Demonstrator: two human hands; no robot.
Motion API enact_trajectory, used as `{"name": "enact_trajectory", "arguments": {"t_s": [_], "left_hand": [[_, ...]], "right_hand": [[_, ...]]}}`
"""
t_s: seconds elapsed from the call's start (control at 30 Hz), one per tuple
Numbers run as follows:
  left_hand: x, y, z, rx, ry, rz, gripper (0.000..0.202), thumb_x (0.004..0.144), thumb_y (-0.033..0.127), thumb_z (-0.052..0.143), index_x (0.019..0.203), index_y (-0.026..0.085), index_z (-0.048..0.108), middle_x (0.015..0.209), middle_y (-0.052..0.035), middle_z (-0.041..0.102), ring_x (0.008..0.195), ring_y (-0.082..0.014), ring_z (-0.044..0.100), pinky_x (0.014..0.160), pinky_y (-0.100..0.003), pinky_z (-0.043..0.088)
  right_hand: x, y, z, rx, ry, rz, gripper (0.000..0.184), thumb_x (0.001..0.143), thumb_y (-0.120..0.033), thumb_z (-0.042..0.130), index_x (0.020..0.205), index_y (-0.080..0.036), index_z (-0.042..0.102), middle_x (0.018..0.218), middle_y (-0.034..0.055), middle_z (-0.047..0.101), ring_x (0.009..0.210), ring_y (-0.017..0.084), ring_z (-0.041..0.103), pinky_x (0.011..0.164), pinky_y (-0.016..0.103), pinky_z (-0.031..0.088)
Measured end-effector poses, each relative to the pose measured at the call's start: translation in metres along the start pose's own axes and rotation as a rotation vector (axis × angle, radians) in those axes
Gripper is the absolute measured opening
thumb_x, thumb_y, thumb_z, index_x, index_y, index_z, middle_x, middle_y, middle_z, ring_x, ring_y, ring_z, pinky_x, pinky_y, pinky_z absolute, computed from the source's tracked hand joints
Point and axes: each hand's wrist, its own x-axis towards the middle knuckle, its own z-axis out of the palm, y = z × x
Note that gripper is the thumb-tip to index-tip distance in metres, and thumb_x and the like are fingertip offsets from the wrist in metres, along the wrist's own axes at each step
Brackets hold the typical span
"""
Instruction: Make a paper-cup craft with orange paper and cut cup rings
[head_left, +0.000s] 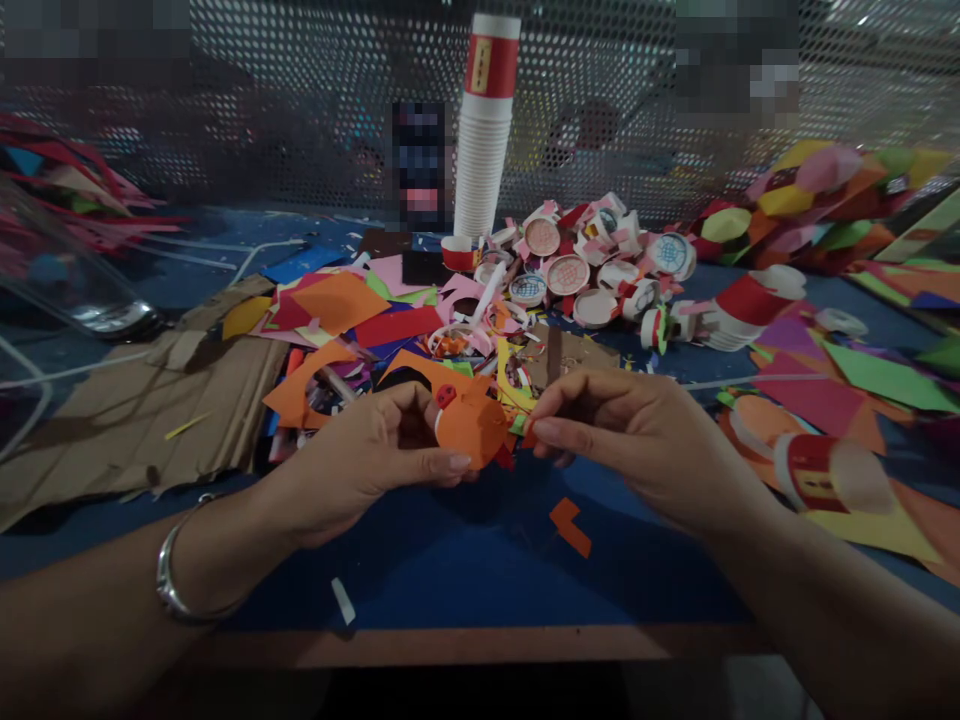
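Note:
My left hand [397, 435] is closed around a round orange paper craft piece [474, 432], thumb across its front. A red paper spot [445, 397] with dark marks sits at its upper left, and a white edge shows on the left side. Just to the right, my right hand [611, 425] pinches a small orange paper scrap [529, 436] between thumb and fingertips, close beside the craft piece. Most of that scrap is hidden by the fingers. Below the hands an orange paper offcut [571, 528] lies on the blue table [480, 570].
Coloured paper scraps [341, 303] heap up behind my hands. A tall stack of paper cups [484, 150] stands at the back, with cut cup bottoms [566, 273] beside it. Cardboard [142, 420] lies left; a cut cup [821, 472] lies right. Perforated mesh [300, 120] closes off the back.

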Motion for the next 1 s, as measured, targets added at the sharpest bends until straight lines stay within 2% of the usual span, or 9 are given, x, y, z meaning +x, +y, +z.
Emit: {"name": "enact_trajectory", "arguments": {"t_s": [0.13,0.33,0.6,0.83,1.0], "left_hand": [[-0.001,-0.005,0.001,-0.021,-0.055,-0.024,0.05,0.07,0.023,0.097,0.11,0.017,0.067,0.099,-0.0033,0.074,0.094,-0.0174,0.071,0.081,-0.026,0.059],[-0.004,-0.01,0.003,-0.028,-0.113,-0.017,0.053,0.069,0.027,0.099,0.112,0.018,0.069,0.105,-0.0034,0.075,0.095,-0.0154,0.07,0.087,-0.027,0.058],[-0.009,-0.014,0.009,-0.023,-0.178,-0.035,0.046,0.072,0.031,0.098,0.103,0.019,0.066,0.099,-0.0003,0.073,0.099,-0.0166,0.069,0.093,-0.028,0.055],[-0.011,-0.017,0.013,-0.079,-0.143,-0.004,0.046,0.071,0.028,0.098,0.106,0.018,0.069,0.099,-0.0004,0.074,0.095,-0.0158,0.069,0.088,-0.027,0.055],[-0.011,-0.016,0.016,-0.119,-0.183,0.031,0.042,0.072,0.022,0.097,0.106,0.019,0.073,0.103,-0.0002,0.077,0.096,-0.0144,0.069,0.088,-0.025,0.055]], "right_hand": [[0.002,0.008,0.006,0.097,0.051,-0.022,0.022,0.083,-0.038,0.089,0.087,-0.021,0.076,0.082,-0.0004,0.069,0.072,0.013,0.06,0.065,0.025,0.052],[0.001,0.012,0.014,0.212,0.058,0.039,0.022,0.084,-0.034,0.09,0.088,-0.02,0.073,0.082,-0.0025,0.066,0.073,0.012,0.057,0.068,0.024,0.049],[0.0,0.013,0.019,0.13,0.063,0.002,0.02,0.09,-0.035,0.083,0.09,-0.02,0.07,0.082,-0.0023,0.063,0.072,0.012,0.056,0.068,0.025,0.048],[0.0,0.015,0.019,0.09,0.045,-0.061,0.015,0.098,-0.032,0.074,0.09,-0.02,0.068,0.081,-0.0031,0.06,0.072,0.01,0.053,0.067,0.021,0.045],[-0.001,0.015,0.021,0.11,0.038,-0.055,0.013,0.097,-0.03,0.074,0.092,-0.02,0.067,0.084,-0.0026,0.06,0.075,0.01,0.054,0.067,0.02,0.047]]}}
